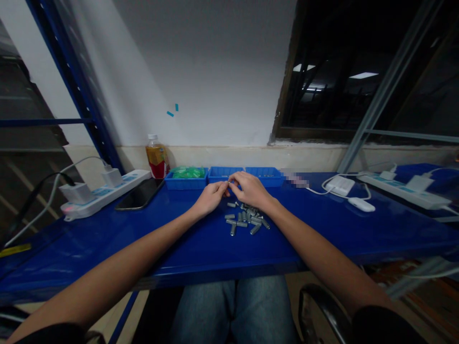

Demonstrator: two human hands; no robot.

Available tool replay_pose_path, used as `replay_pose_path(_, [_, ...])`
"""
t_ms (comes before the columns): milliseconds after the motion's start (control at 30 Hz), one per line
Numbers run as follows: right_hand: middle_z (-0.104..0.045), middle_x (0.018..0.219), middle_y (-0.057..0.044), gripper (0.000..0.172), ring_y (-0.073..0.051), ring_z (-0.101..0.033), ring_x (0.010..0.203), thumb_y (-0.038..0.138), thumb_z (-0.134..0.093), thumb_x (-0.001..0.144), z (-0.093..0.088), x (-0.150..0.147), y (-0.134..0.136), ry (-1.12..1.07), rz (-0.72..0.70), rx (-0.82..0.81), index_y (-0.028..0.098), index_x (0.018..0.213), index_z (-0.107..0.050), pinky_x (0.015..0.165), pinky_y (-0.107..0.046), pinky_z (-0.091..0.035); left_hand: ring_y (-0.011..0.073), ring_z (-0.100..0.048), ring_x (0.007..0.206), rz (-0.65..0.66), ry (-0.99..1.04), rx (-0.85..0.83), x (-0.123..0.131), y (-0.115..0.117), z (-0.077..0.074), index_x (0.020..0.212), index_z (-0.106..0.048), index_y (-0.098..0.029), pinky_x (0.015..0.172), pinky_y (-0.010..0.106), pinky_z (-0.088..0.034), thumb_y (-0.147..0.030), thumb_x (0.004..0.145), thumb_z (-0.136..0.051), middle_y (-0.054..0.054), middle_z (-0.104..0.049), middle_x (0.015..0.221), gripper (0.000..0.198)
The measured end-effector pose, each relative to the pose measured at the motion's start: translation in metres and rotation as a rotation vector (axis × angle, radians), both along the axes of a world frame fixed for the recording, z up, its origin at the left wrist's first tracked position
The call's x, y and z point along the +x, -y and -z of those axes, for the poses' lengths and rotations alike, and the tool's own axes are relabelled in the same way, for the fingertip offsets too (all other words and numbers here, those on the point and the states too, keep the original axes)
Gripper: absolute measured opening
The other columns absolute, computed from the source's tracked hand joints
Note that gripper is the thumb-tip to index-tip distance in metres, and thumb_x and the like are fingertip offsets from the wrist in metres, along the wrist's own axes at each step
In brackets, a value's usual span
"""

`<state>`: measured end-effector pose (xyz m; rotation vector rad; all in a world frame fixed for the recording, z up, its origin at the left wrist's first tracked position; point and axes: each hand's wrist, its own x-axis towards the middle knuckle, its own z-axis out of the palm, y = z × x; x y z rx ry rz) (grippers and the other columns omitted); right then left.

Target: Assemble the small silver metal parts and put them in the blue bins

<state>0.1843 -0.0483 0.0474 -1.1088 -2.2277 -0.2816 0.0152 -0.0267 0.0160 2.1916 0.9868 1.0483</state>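
Note:
My left hand (pixel 211 197) and my right hand (pixel 253 189) meet fingertip to fingertip above the blue table, both closed in a pinch. Between them shows a tiny glint of a small metal part (pixel 229 182); its shape is mostly hidden by the fingers. Just below my right hand lies a loose pile of short silvery metal cylinders (pixel 242 223), several of them spread toward me. Some smaller metal bits (pixel 236 204) lie at the pile's far edge. Right behind my hands stands a blue bin (pixel 218 175), its contents hard to see.
A blue bin with green plastic bags (pixel 186 173) stands left, another blue bin (pixel 267 179) right. Farther left are a drink bottle (pixel 157 157), a phone (pixel 140 195) and a power strip (pixel 86 208). A white charger (pixel 340 185), cables and a second power strip (pixel 403 190) lie right.

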Motion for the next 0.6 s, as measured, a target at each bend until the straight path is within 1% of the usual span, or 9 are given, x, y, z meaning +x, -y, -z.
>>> replay_pose_path(67, [-0.065, 0.091, -0.008, 0.021, -0.019, -0.056, 0.088, 0.029, -0.043, 0.092, -0.006, 0.015, -0.005, -0.034, 0.124, 0.035, 0.017, 0.096, -0.059, 0.079, -0.029, -0.038, 0.0176, -0.061, 0.078, -0.021, -0.125, 0.072, 0.001, 0.006, 0.0, 0.09, -0.064, -0.014, 0.075, 0.029, -0.046, -0.048, 0.094, -0.029, 0.005, -0.067, 0.081, 0.049])
replay_pose_path(167, [-0.066, 0.096, -0.012, 0.028, -0.023, -0.057, 0.092, 0.033, -0.04, 0.093, -0.009, 0.05, -0.018, -0.099, 0.475, 0.044, 0.015, 0.1, -0.061, 0.081, -0.032, -0.038, 0.0208, -0.061, 0.093, -0.004, -0.339, 0.216, 0.004, 0.011, 0.006, 0.117, -0.059, -0.017, 0.084, 0.032, -0.045, -0.045, 0.09, -0.044, 0.006, -0.068, 0.098, 0.042])
replay_pose_path(200, [-0.066, 0.098, -0.014, 0.03, -0.025, -0.058, 0.094, 0.034, -0.042, 0.093, -0.008, 0.061, -0.023, -0.094, 0.577, 0.011, 0.013, 0.104, -0.06, 0.081, -0.032, -0.038, 0.0216, -0.06, 0.098, 0.012, -0.407, 0.25, 0.005, 0.011, 0.008, 0.12, -0.058, -0.018, 0.087, 0.033, -0.045, -0.043, 0.088, -0.047, 0.007, -0.067, 0.103, 0.041])
replay_pose_path(267, [-0.066, 0.1, -0.017, 0.034, -0.027, -0.059, 0.095, 0.036, -0.047, 0.09, -0.006, 0.076, -0.029, -0.071, 0.687, -0.063, 0.011, 0.11, -0.059, 0.079, -0.033, -0.039, 0.0219, -0.058, 0.103, 0.048, -0.51, 0.271, 0.006, 0.008, 0.012, 0.117, -0.061, -0.021, 0.089, 0.033, -0.044, -0.038, 0.087, -0.049, 0.007, -0.066, 0.11, 0.036])
replay_pose_path(300, [-0.066, 0.1, -0.017, 0.036, -0.027, -0.059, 0.095, 0.037, -0.048, 0.09, -0.004, 0.078, -0.03, -0.063, 0.694, -0.095, 0.01, 0.112, -0.058, 0.079, -0.033, -0.04, 0.0215, -0.057, 0.104, 0.059, -0.542, 0.262, 0.007, 0.006, 0.013, 0.113, -0.063, -0.023, 0.089, 0.033, -0.044, -0.036, 0.087, -0.048, 0.006, -0.065, 0.111, 0.033])
replay_pose_path(367, [-0.067, 0.098, -0.014, 0.036, -0.025, -0.06, 0.093, 0.038, -0.048, 0.09, -0.002, 0.071, -0.03, -0.051, 0.62, -0.141, 0.012, 0.112, -0.059, 0.077, -0.031, -0.04, 0.0204, -0.059, 0.101, 0.048, -0.571, 0.23, 0.005, 0.003, 0.013, 0.105, -0.066, -0.024, 0.086, 0.031, -0.045, -0.03, 0.086, -0.048, 0.005, -0.066, 0.109, 0.028])
replay_pose_path(467, [-0.067, 0.096, -0.01, 0.032, -0.021, -0.06, 0.088, 0.039, -0.049, 0.09, 0.002, 0.042, -0.025, -0.002, 0.386, -0.192, 0.016, 0.109, -0.06, 0.075, -0.029, -0.04, 0.0207, -0.061, 0.096, -0.041, -0.592, 0.196, 0.0, 0.001, 0.008, 0.098, -0.068, -0.024, 0.082, 0.031, -0.045, -0.022, 0.079, -0.05, 0.003, -0.069, 0.1, 0.026])
replay_pose_path(533, [-0.067, 0.096, -0.008, 0.031, -0.02, -0.06, 0.087, 0.039, -0.052, 0.088, 0.007, 0.023, -0.02, 0.066, 0.234, -0.238, 0.017, 0.107, -0.061, 0.074, -0.028, -0.04, 0.022, -0.062, 0.095, -0.094, -0.605, 0.195, -0.004, 0.003, 0.004, 0.094, -0.068, -0.024, 0.084, 0.034, -0.043, -0.021, 0.076, -0.05, 0.002, -0.07, 0.096, 0.026])
replay_pose_path(600, [-0.066, 0.096, -0.008, 0.031, -0.019, -0.059, 0.087, 0.038, -0.055, 0.087, 0.013, 0.01, -0.015, 0.125, 0.135, -0.289, 0.017, 0.108, -0.061, 0.074, -0.028, -0.04, 0.0236, -0.062, 0.095, -0.122, -0.613, 0.2, -0.007, 0.004, 0.002, 0.091, -0.068, -0.024, 0.087, 0.037, -0.042, -0.022, 0.074, -0.051, 0.001, -0.072, 0.092, 0.024])
